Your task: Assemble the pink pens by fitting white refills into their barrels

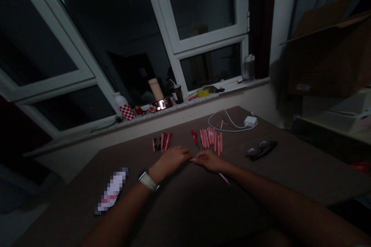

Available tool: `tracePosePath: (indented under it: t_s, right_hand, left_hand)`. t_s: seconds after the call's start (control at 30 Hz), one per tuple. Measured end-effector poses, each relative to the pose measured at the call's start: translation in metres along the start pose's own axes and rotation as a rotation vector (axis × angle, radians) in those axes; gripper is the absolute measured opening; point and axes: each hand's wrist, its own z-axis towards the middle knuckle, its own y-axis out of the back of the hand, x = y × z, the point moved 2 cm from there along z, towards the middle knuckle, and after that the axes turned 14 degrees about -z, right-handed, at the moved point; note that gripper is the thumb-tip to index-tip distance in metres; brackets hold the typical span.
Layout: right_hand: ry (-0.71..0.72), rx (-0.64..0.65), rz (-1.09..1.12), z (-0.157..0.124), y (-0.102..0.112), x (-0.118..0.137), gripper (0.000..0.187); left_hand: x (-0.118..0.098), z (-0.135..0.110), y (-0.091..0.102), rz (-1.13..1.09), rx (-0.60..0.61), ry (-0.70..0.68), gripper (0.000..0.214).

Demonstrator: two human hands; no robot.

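My right hand (208,161) pinches a small pink pen part (193,159), its fingers curled. My left hand (174,158), with a pale-strapped watch at the wrist, reaches in from the other side; its bent fingertips meet at the same pink piece. What the left fingers grip is hidden. A slim pink pen-like stick (224,178) lies on the table beneath my right forearm. Just beyond my right hand is a row of pink pens (211,137), with red pens (195,138) at its left. Beyond my left hand lies a smaller group of red, pink and black pens (166,141).
Eyeglasses (261,149) lie on the right of the brown table (185,216). Behind them sits a white charger (249,121) with a looped cable. A blurred-out phone-like object (112,192) lies at left. The windowsill holds a checkered bottle (126,111), a cup (177,94) and yellow tape (202,92).
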Motion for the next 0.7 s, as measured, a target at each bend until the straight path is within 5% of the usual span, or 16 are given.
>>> tracePosePath:
  t_s: [0.23,0.43,0.7]
  right_hand:
    - [-0.142,-0.245,0.023,0.004,0.008,-0.003,0.034]
    - [-0.229,-0.188,0.045,0.002,0.013,-0.002,0.031]
    - [-0.257,-0.247,0.092,0.005,0.014,-0.006,0.022]
  left_hand:
    - [0.038,0.029,0.005,0.251,0.038,-0.079,0.016]
    - [0.105,0.054,0.010,0.203,0.262,0.144,0.019]
    - [0.147,0.079,-0.025,0.187,0.421,0.278,0.017]
